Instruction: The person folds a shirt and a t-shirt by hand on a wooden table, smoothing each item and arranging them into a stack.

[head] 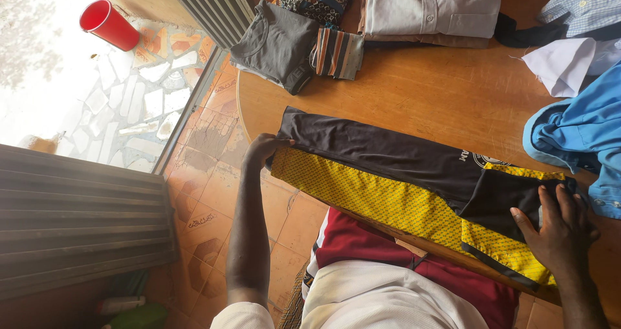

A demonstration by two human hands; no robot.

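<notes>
The black and yellow jersey [401, 174] lies folded lengthwise along the near edge of the worktop [440, 90]. The left hand [264, 149] has its grip pinched on the left end; the right hand [559, 229] presses flat, fingers apart, on the right end. Seemingly mid-fold; a crosswise fold would need both ends held aligned

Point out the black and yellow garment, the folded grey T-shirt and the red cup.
black and yellow garment [388, 174]: head view, middle of its length.
folded grey T-shirt [275, 41]: head view, centre of the folded front.
red cup [110, 25]: head view, its side wall.
</notes>
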